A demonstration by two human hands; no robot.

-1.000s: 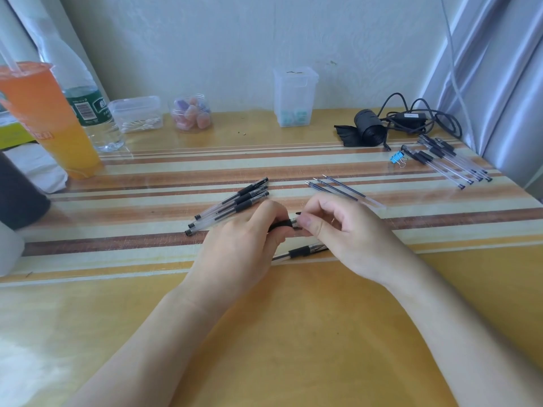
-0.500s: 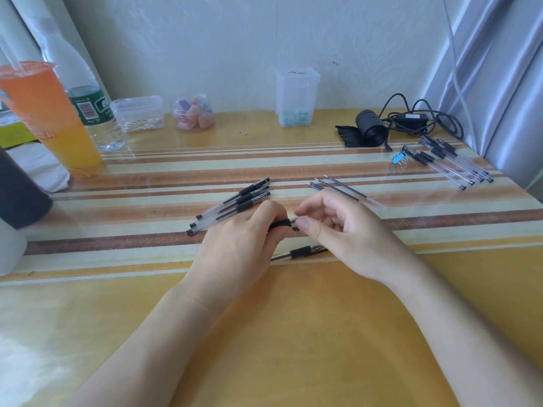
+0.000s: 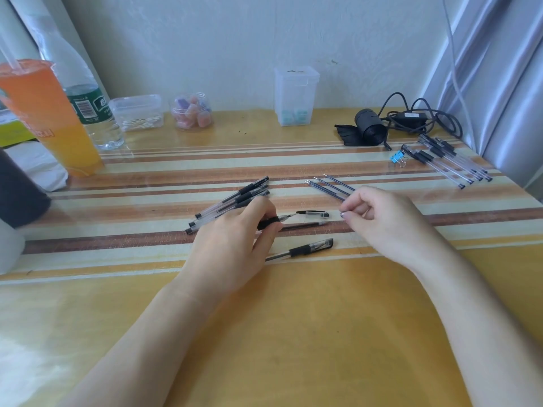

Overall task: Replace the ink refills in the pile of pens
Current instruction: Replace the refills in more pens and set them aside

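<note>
My left hand [image 3: 232,242] grips an uncapped pen [image 3: 269,223] by its black grip, tip pointing right just above the table. The pen's cap [image 3: 313,213] lies on the table right of the tip. A thin dark refill [image 3: 305,225] lies just below the cap. My right hand [image 3: 379,218] hovers right of the cap with fingers loosely curled and nothing visible in them, beside the near ends of three loose refills [image 3: 332,185]. A pile of pens [image 3: 235,199] lies behind my left hand. One capped pen [image 3: 305,248] lies nearer to me.
Several more pens [image 3: 449,163] and a blue binder clip [image 3: 396,158] lie at the far right. A black roll [image 3: 370,130] with cables, a clear box [image 3: 295,95], small jars, a bottle [image 3: 88,110] and an orange drink cup [image 3: 50,118] line the back and left.
My hands were joined on the pen; now the cap is off and lies on the table. My right hand has moved right, toward the loose refills.
</note>
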